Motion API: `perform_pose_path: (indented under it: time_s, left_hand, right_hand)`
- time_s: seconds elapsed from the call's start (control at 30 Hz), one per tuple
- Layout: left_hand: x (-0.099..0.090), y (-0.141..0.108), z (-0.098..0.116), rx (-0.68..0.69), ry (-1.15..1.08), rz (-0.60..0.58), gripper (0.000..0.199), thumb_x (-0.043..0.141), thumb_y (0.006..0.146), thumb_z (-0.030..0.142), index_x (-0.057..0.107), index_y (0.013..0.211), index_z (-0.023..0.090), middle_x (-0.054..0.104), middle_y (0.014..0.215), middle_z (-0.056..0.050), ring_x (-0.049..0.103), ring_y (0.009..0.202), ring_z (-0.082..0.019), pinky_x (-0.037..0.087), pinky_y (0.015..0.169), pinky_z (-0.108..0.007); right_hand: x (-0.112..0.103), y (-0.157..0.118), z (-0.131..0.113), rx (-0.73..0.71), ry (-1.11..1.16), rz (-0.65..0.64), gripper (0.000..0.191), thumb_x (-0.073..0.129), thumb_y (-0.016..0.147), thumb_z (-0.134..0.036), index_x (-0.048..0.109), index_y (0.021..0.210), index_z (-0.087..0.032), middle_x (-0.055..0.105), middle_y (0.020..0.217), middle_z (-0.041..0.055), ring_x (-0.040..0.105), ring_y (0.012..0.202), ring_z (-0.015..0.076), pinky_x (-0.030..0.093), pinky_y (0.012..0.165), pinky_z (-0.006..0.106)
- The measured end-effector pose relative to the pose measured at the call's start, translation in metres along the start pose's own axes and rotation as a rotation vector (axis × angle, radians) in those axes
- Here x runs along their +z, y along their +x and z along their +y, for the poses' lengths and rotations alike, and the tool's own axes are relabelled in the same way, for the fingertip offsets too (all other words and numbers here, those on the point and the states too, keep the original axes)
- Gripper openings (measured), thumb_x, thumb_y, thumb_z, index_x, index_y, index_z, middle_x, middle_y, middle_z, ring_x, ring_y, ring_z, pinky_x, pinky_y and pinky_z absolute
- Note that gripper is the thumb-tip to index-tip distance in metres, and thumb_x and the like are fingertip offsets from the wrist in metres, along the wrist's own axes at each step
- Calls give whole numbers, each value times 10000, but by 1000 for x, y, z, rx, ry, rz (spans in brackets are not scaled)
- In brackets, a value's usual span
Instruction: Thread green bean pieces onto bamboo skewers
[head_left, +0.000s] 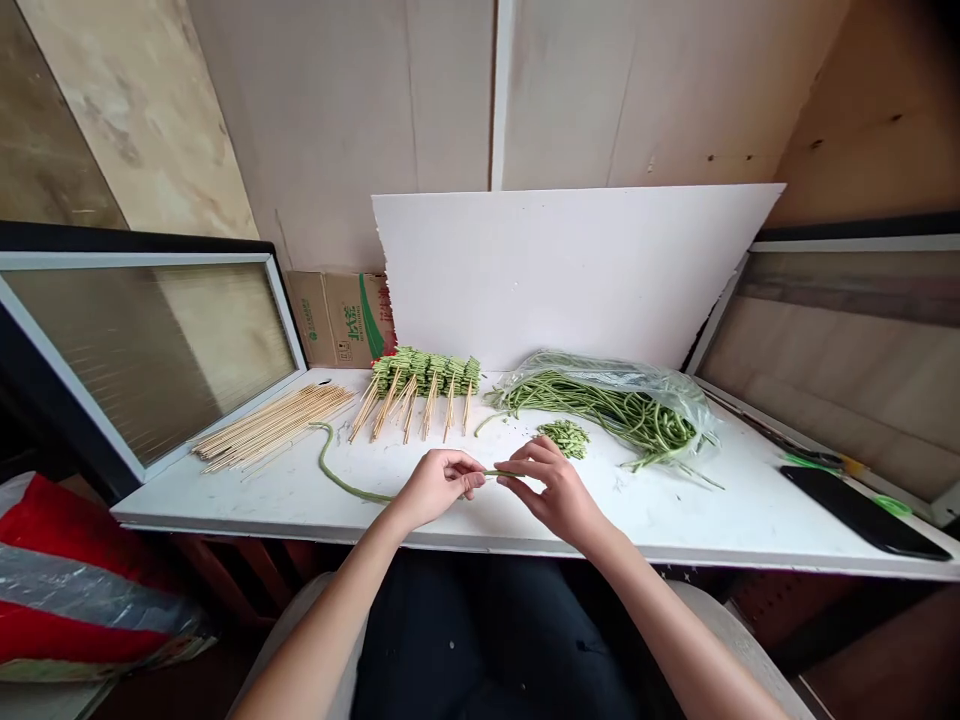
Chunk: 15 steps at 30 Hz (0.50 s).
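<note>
A long green bean (339,483) curves over the white table from the left and passes under my left hand (442,485). The fingers of my left hand pinch the bean near its right end. My right hand (551,485) pinches the same bean's tip, a short stretch showing between the two hands. Just behind my right hand lies a small pile of cut bean pieces (565,438). Skewered bean bundles (427,375) are stacked at the back, their sticks pointing toward me. Loose bamboo skewers (274,428) lie at the left.
A plastic bag of long beans (622,400) lies at the back right. A black phone (862,508) rests at the right edge. A white board (570,270) and a cardboard box (337,318) stand behind; framed panels flank the table (285,512).
</note>
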<state>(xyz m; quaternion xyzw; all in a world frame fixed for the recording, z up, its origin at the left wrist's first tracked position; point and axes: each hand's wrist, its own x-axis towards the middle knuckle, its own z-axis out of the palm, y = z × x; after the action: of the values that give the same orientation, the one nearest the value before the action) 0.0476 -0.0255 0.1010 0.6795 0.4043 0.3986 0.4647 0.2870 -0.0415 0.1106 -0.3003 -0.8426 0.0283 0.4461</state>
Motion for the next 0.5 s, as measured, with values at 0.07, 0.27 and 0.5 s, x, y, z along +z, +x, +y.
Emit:
perform_pose_path:
  time_s: [0.07,0.27,0.5]
  left_hand:
    - [2,0,1,13,51,13,398,804,859,508,792,994,134,750,828,-84,674,682,-172,554,715,-323]
    - [12,-5,9,48,102,22,402,769,882,513,803,1011,133,758,839,-88,623,638,-153,533,664,-308]
    - [23,-8,14,124,122,37,279,786,866,424,814,943,158,780,861,-95,677,768,-202,526,689,-298]
  right_hand:
    - [-5,-3,1,8,-3,13,186,712,1003,-316,807,1156,-270,733,926,94,614,893,261,535,845,447]
    - [-4,-4,-2,-14,-9,55,85,766,963,-287,799,1037,-263,727,889,79,600,881,255,523,798,407]
    - [5,-7,-6,-1,16,54,102,674,1008,-188,755,991,-247,716,910,81,564,944,265,502,853,419]
